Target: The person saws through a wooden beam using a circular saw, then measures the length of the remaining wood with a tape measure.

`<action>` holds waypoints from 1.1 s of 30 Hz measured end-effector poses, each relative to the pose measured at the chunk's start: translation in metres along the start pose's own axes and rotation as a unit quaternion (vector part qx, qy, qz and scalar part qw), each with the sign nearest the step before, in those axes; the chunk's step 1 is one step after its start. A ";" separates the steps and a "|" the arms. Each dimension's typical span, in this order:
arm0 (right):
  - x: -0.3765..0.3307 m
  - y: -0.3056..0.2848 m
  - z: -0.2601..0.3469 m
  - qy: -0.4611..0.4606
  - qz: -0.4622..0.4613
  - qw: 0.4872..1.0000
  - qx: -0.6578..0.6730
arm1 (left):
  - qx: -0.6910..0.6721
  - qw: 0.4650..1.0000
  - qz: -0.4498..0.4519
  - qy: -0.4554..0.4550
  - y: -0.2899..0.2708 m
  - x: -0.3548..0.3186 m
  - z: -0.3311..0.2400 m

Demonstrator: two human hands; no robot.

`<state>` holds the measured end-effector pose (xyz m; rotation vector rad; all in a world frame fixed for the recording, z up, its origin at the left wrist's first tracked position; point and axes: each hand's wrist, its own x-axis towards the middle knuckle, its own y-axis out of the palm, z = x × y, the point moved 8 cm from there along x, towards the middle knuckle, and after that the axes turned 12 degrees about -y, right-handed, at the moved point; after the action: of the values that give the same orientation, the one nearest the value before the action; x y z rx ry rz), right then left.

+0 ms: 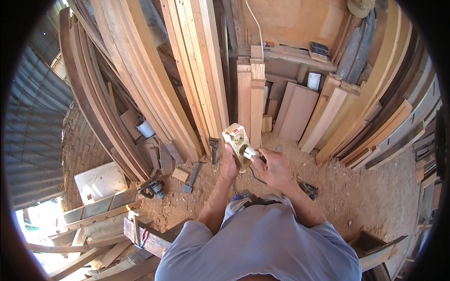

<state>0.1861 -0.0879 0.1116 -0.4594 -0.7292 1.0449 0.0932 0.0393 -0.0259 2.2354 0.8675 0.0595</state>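
Head view, looking down at a sawdust floor in a wood store. Left hand is clenched round the lower end of a cream socket block, holding it up in front of the body, tilted, round sockets facing the camera. Right hand grips a white plug between thumb and fingers; the plug sits against the lower socket of the block, touching it, cannot tell how deep it is seated. A dark cable runs down from the plug area toward the waist. So both grips are closed: left on the block, right on the plug. Block and plug are held mid-frame, above the floor, just in front of the plank stacks.

Person wears a light blue shirt. Long pale planks lean upright behind the hands, more boards fan out on the right. A hammer lies on the sawdust left of the left forearm, near a small wood block. A grey cup sits among the boards on the left. Corrugated metal sheet at far left. A thin white cord hangs down the back wall above the planks. Dark tool on the floor just right of the right forearm, kind unclear.
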 end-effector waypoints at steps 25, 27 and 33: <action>-0.002 0.017 -0.028 0.119 0.007 0.989 0.091 | -0.039 0.995 -0.038 -0.085 0.008 0.001 0.015; -0.003 0.019 -0.027 0.122 -0.016 0.981 0.147 | -0.038 0.997 -0.008 -0.062 0.012 0.003 0.012; -0.004 0.018 -0.017 0.117 -0.020 0.981 0.154 | -0.031 0.998 -0.020 -0.057 0.006 0.004 0.014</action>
<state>0.1865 -0.0834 0.0865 -0.2927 -0.3574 1.0240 0.1040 0.0303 -0.0334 2.1404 0.8375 -0.0592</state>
